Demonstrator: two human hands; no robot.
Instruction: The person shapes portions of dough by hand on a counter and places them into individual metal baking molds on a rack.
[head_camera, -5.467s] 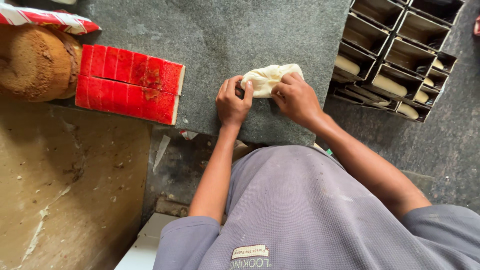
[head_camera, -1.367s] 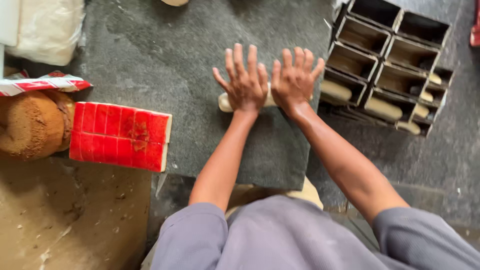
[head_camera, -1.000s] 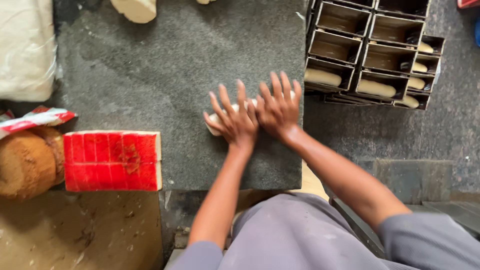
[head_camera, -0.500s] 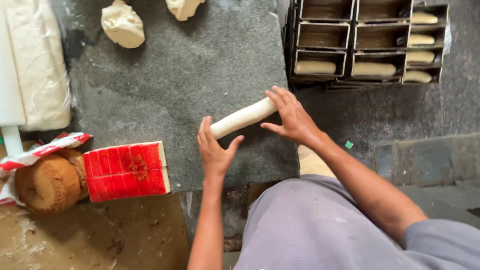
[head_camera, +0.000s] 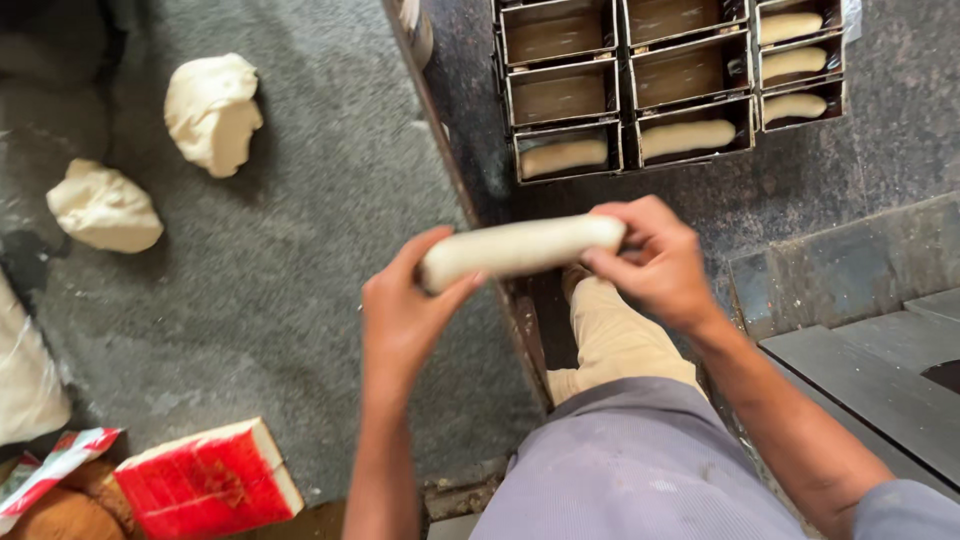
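A pale log of rolled dough (head_camera: 520, 246) is held in the air by both hands, over the right edge of the grey stone slab (head_camera: 310, 260). My left hand (head_camera: 405, 315) grips its left end from below. My right hand (head_camera: 655, 260) pinches its right end. Beyond the hands, on the dark floor, stands a rack of metal loaf tins (head_camera: 660, 85); several tins hold similar dough logs, others look bare.
Two rough lumps of dough (head_camera: 212, 110) (head_camera: 105, 208) lie on the slab at the upper left. A red block (head_camera: 205, 482) sits at the slab's near edge beside a brown round lump (head_camera: 60, 515). Grey stone steps (head_camera: 870, 330) are at right.
Both hands were rolling the dough flat on the slab; now the finished log is lifted off the slab and carried to the right, toward the tins.
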